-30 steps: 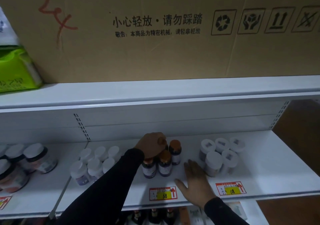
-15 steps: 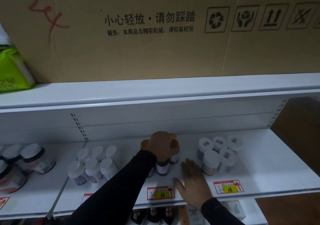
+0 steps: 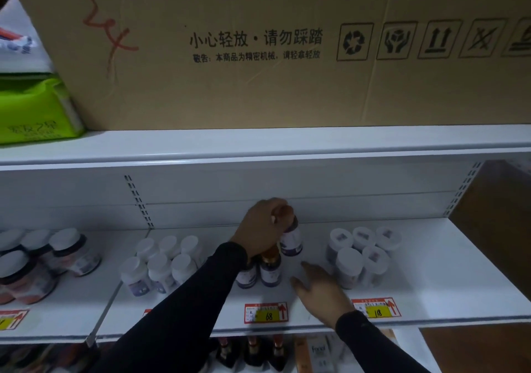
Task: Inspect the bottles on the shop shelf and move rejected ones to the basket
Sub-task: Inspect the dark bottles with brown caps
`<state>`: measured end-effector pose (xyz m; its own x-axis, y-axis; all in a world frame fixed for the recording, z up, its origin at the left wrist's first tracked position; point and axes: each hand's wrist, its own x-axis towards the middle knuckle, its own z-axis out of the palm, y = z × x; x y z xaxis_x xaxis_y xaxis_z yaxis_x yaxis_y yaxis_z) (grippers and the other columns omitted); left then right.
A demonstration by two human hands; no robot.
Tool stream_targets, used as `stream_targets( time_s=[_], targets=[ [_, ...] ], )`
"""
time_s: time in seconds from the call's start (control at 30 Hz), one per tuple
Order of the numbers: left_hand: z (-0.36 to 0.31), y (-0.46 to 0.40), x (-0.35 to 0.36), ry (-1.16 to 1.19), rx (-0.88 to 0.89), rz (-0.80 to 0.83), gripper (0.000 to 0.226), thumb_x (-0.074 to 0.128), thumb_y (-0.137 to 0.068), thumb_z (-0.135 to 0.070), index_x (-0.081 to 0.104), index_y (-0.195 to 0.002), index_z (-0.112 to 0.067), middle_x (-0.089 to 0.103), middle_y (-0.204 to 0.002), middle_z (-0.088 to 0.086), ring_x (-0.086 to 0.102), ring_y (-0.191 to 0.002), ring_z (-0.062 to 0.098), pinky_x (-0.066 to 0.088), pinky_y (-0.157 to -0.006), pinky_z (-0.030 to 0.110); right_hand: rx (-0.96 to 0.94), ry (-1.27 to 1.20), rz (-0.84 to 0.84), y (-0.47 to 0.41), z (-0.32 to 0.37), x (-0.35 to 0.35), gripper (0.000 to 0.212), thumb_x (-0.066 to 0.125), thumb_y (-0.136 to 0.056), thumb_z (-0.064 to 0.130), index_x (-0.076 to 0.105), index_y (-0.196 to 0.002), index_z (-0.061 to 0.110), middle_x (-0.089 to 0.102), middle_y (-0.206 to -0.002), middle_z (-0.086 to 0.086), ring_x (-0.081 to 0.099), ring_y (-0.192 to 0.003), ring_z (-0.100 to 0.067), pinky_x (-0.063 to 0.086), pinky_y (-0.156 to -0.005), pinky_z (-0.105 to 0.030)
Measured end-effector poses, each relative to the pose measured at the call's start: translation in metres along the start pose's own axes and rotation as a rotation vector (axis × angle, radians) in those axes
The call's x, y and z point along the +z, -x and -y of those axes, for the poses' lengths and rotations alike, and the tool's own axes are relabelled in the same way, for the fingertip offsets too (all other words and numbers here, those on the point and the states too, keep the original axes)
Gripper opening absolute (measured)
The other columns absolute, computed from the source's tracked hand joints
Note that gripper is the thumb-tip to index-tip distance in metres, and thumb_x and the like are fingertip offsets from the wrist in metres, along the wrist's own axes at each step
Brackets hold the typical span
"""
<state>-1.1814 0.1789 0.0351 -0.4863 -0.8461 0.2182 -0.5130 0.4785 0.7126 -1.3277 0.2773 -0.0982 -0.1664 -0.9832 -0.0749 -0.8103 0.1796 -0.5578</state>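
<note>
Two hands over the shelf (image 3: 431, 295): the left hand (image 3: 265, 226) grips an amber-capped bottle (image 3: 291, 237) by its top. The right hand (image 3: 321, 292) lies flat, fingers spread, beside the bottles.

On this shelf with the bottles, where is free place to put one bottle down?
The shelf is bare right of the white-capped jars, up to its right end. Another bare strip lies behind the bottle gripped by the left hand. Between price tags, the right hand crowds it.
</note>
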Motion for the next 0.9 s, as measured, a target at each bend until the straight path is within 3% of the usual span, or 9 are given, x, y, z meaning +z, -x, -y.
stream_targets(
  time_s=[0.07, 0.13, 0.27, 0.4, 0.47, 0.57, 0.67, 0.8, 0.9],
  targets=[
    [-0.006, 0.003, -0.010, 0.066, -0.028, -0.024, 0.026, 0.058, -0.096, -0.034, 0.062, -0.118, -0.022, 0.062, -0.111, -0.005, 0.059, -0.101, 0.013, 0.047, -0.087, 0.025, 0.016, -0.130, -0.075, -0.003, 0.007, -0.009, 0.049, 0.048, -0.101, 0.040, 0.046, -0.142, 0.013, 0.054, -0.139, -0.008, 0.051, -0.126, -0.022, 0.037, -0.101, -0.024],
    [-0.010, 0.006, -0.018, 0.116, -0.052, -0.040, 0.025, 0.058, -0.096, -0.035, 0.063, -0.116, -0.022, 0.062, -0.111, -0.008, 0.059, -0.101, 0.009, 0.045, -0.082, 0.019, 0.015, -0.253, -0.168, -0.004, 0.016, -0.016, 0.029, 0.049, -0.101, 0.029, 0.058, -0.127, 0.017, 0.065, -0.121, -0.006, 0.061, -0.105, -0.021, 0.044, -0.086, -0.025],
    [-0.013, 0.012, -0.027, 0.236, -0.070, -0.084, 0.020, 0.061, -0.094, -0.034, 0.068, -0.106, -0.020, 0.067, -0.104, -0.009, 0.063, -0.097, 0.009, 0.052, -0.087, 0.029, -0.048, -0.578, -0.350, 0.005, 0.049, -0.033, 0.017, 0.042, -0.097, 0.033, 0.057, -0.092, 0.027, 0.064, -0.091, 0.006, 0.061, -0.081, -0.010, 0.043, -0.071, -0.028],
    [-0.012, 0.016, -0.031, 0.289, -0.118, -0.115, 0.027, 0.065, -0.090, -0.043, 0.069, -0.105, -0.021, 0.069, -0.102, -0.009, 0.065, -0.095, 0.009, 0.056, -0.087, 0.038, -0.097, -0.837, -0.325, 0.021, 0.079, -0.051, 0.007, 0.054, -0.099, 0.031, 0.058, -0.105, 0.030, 0.066, -0.096, 0.009, 0.062, -0.083, 0.003, 0.049, -0.074, -0.016],
    [-0.014, 0.018, -0.034, 0.293, -0.134, -0.132, 0.032, 0.067, -0.088, -0.046, 0.069, -0.107, -0.021, 0.069, -0.103, -0.008, 0.065, -0.094, 0.007, 0.056, -0.085, 0.033, -0.130, -0.841, -0.263, 0.025, 0.086, -0.052, 0.028, 0.070, -0.089, 0.029, 0.056, -0.114, 0.030, 0.067, -0.100, 0.009, 0.064, -0.085, 0.004, 0.051, -0.073, -0.013],
    [-0.019, 0.022, -0.038, 0.341, -0.168, -0.127, 0.033, 0.067, -0.087, -0.047, 0.071, -0.098, -0.016, 0.071, -0.096, -0.002, 0.067, -0.089, 0.014, 0.054, -0.083, 0.034, -0.144, -0.839, -0.244, 0.028, 0.092, -0.049, 0.045, 0.080, -0.081, 0.028, 0.056, -0.119, 0.030, 0.069, -0.104, 0.006, 0.068, -0.090, -0.005, 0.057, -0.078, -0.025],
    [-0.023, 0.028, -0.044, 0.369, -0.162, -0.070, 0.036, 0.064, -0.091, -0.041, 0.071, -0.089, -0.005, 0.071, -0.092, 0.011, 0.066, -0.090, 0.030, 0.053, -0.084, 0.043, -0.150, -0.857, -0.224, 0.032, 0.094, -0.048, 0.038, 0.074, -0.087, 0.028, 0.057, -0.120, 0.030, 0.071, -0.105, 0.005, 0.069, -0.094, -0.009, 0.057, -0.080, -0.028],
    [-0.020, 0.034, -0.052, 0.552, -0.266, -0.018, 0.025, 0.067, -0.090, -0.032, 0.070, -0.107, -0.014, 0.073, -0.104, 0.004, 0.069, -0.098, 0.022, 0.056, -0.090, 0.039, -0.154, -0.935, -0.159, 0.035, 0.096, -0.047, 0.025, 0.059, -0.098, 0.023, 0.060, -0.123, 0.025, 0.073, -0.106, 0.003, 0.071, -0.097, -0.014, 0.057, -0.090, -0.040],
    [-0.017, 0.036, -0.054, 0.632, -0.314, -0.013, 0.032, 0.071, -0.087, -0.031, 0.066, -0.116, -0.016, 0.071, -0.110, 0.003, 0.069, -0.098, 0.020, 0.058, -0.079, 0.031, -0.168, -0.941, -0.122, 0.038, 0.096, -0.045, 0.031, 0.057, -0.099, 0.023, 0.057, -0.130, 0.023, 0.072, -0.111, 0.005, 0.069, -0.101, -0.013, 0.056, -0.093, -0.041]
  ],
)
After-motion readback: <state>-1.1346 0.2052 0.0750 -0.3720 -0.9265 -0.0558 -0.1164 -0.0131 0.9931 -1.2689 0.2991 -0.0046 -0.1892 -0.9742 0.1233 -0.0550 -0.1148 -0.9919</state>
